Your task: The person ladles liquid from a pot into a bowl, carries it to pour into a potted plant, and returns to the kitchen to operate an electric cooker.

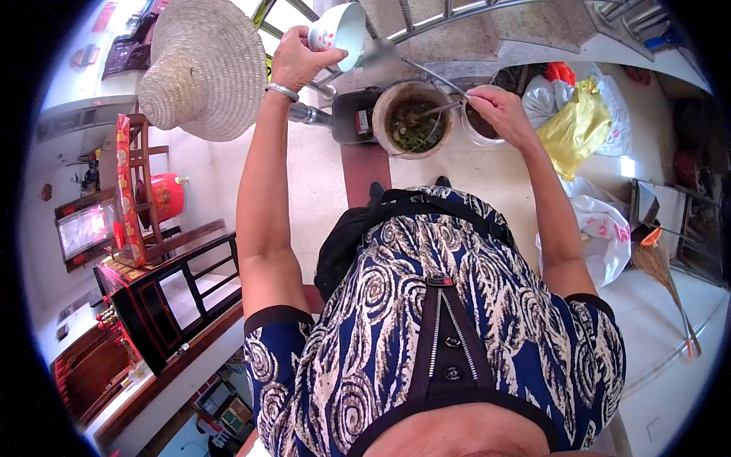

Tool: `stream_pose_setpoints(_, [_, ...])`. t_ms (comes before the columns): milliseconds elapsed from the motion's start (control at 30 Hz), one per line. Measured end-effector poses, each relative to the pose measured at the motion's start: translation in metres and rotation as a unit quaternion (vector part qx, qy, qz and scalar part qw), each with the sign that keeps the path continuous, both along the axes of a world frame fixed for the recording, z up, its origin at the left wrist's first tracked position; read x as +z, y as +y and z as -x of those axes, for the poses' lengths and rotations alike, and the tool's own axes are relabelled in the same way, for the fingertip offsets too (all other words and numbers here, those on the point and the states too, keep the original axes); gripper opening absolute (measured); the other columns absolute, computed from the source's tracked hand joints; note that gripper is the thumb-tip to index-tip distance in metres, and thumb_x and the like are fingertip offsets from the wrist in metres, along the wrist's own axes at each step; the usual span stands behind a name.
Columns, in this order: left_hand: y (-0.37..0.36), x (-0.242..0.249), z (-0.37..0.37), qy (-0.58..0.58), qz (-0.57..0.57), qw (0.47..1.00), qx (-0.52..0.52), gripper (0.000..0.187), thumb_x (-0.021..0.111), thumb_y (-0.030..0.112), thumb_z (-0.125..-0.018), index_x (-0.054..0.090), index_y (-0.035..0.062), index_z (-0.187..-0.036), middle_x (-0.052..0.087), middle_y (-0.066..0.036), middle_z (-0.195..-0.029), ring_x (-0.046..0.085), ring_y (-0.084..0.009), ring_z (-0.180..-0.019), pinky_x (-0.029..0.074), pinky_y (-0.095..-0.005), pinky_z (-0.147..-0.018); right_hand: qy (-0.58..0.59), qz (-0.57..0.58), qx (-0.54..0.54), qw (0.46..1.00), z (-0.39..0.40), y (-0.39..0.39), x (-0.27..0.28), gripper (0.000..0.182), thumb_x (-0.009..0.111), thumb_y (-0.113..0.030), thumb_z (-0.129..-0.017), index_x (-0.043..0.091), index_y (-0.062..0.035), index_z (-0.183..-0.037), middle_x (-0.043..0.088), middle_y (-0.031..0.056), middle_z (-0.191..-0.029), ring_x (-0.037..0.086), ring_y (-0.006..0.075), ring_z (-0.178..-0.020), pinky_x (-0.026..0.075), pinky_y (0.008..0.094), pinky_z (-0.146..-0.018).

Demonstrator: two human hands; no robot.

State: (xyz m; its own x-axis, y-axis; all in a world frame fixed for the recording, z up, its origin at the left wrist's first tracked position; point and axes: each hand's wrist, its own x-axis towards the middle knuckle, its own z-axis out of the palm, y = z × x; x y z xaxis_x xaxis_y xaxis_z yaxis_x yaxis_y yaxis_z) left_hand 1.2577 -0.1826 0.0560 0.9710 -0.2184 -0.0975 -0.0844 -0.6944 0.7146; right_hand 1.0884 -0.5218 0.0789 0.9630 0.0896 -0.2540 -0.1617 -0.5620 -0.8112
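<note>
My left hand (298, 59) grips a pale bowl (342, 36) with red marks on its outside, held tilted at the top of the view. My right hand (499, 114) is closed on the handle of a ladle (447, 107), whose far end reaches into a round pot (384, 114). Green leaves and dark liquid (415, 126) lie in the pot. Just under my right hand stands a whitish container (474, 137) with something brown inside. A black bin (352, 118) is left of the pot.
A straw hat (221, 72) hangs at the upper left by a metal railing (411, 30). Yellow (575, 129) and white plastic bags (598, 228) are on the right, with a broom (659, 270) beyond. Black furniture (164, 305) and a red drum-like object (167, 196) are on the left.
</note>
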Motion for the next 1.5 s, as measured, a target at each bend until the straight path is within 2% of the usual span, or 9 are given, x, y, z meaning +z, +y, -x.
stream_pose_setpoints(300, [-0.001,0.010,0.006,0.021,0.015,1.000,0.013,0.077,0.078,0.046,-0.046,0.056,-0.0067,-0.098,0.060,-0.015,-0.089,0.060,-0.0220,-0.079,0.048,-0.0307,-0.072,0.299,-0.286,-0.186,0.891,0.004,0.013,-0.007,0.023,0.049,-0.027,-0.089,0.059,-0.0073,-0.096,0.036,-0.0059,-0.054,0.026,0.0017,-0.039,0.017,0.0189,-0.034])
stream_pose_setpoints(667, [-0.015,0.000,0.012,0.026,0.012,0.998,0.057,0.076,0.078,0.046,-0.046,0.056,-0.0067,-0.097,0.059,-0.015,-0.091,0.059,-0.0237,-0.079,0.048,-0.0323,-0.072,0.414,-0.466,-0.191,0.758,0.008,0.033,-0.027,0.025,0.043,-0.024,-0.092,0.052,-0.0029,-0.102,0.040,-0.0040,-0.058,0.024,0.0011,-0.037,0.016,0.0171,-0.031])
stream_pose_setpoints(900, [-0.006,-0.017,0.009,0.013,-0.023,0.996,0.087,0.078,0.077,0.047,-0.045,0.056,-0.0079,-0.097,0.059,-0.018,-0.091,0.059,-0.0268,-0.079,0.048,-0.0348,-0.073,0.429,-0.428,-0.181,0.774,0.016,0.034,-0.016,0.028,0.043,-0.027,-0.092,0.053,-0.0029,-0.102,0.041,-0.0036,-0.058,0.023,0.0007,-0.038,0.015,0.0164,-0.030])
stream_pose_setpoints(1100, [0.010,-0.035,0.008,0.053,0.103,0.982,0.151,0.071,0.079,0.039,-0.051,0.054,-0.0061,-0.100,0.061,-0.012,-0.086,0.059,-0.0200,-0.075,0.048,-0.0305,-0.069,0.400,-0.457,-0.169,0.776,0.000,0.028,0.015,0.028,0.042,-0.028,-0.092,0.052,-0.0039,-0.105,0.038,-0.0043,-0.059,0.023,0.0004,-0.038,0.014,0.0161,-0.030])
stream_pose_setpoints(1200, [0.012,-0.037,0.018,0.231,0.414,0.848,0.238,0.043,0.074,0.019,-0.067,0.054,-0.0017,-0.098,0.060,-0.007,-0.082,0.057,-0.0107,-0.068,0.048,-0.0267,-0.061,0.379,-0.470,-0.170,0.778,-0.013,0.024,0.032,0.030,0.041,-0.029,-0.093,0.052,-0.0049,-0.108,0.036,-0.0048,-0.059,0.023,0.0004,-0.038,0.015,0.0160,-0.030])
stream_pose_setpoints(1300, [0.008,-0.034,0.037,0.308,0.563,0.730,0.236,0.047,0.068,0.024,-0.072,0.050,-0.0021,-0.106,0.057,-0.013,-0.095,0.057,-0.0270,-0.086,0.048,-0.0416,-0.079,0.357,-0.481,-0.175,0.781,-0.017,0.019,0.047,0.030,0.039,-0.029,-0.094,0.052,-0.0048,-0.108,0.036,-0.0052,-0.059,0.024,0.0004,-0.038,0.016,0.0154,-0.029])
stream_pose_setpoints(1367, [0.002,-0.041,0.044,0.310,0.577,0.727,0.205,0.061,0.064,0.034,-0.073,0.043,-0.0035,-0.117,0.051,-0.018,-0.108,0.053,-0.0345,-0.097,0.044,-0.0465,-0.086,0.337,-0.517,-0.181,0.766,-0.016,0.011,0.050,0.030,0.039,-0.028,-0.094,0.052,-0.0040,-0.108,0.037,-0.0051,-0.059,0.025,0.0003,-0.038,0.018,0.0146,-0.029])
stream_pose_setpoints(1433, [0.001,-0.040,0.055,0.423,0.636,0.614,0.197,0.068,0.062,0.038,-0.072,0.039,0.0000,-0.123,0.048,-0.022,-0.117,0.056,-0.0362,-0.095,0.047,-0.0466,-0.085,0.336,-0.539,-0.187,0.749,-0.010,0.003,0.045,0.030,0.038,-0.027,-0.094,0.051,-0.0032,-0.108,0.038,-0.0044,-0.059,0.026,0.0005,-0.038,0.020,0.0142,-0.028])
stream_pose_setpoints(1500, [-0.001,-0.039,0.063,0.421,0.621,0.630,0.200,0.076,0.060,0.044,-0.069,0.037,0.0003,-0.127,0.045,-0.023,-0.119,0.053,-0.0382,-0.098,0.046,-0.0475,-0.086,0.309,-0.570,-0.209,0.732,-0.002,-0.001,0.043,0.030,0.039,-0.026,-0.095,0.051,-0.0026,-0.108,0.038,-0.0035,-0.059,0.027,0.0009,-0.037,0.021,0.0149,-0.028])
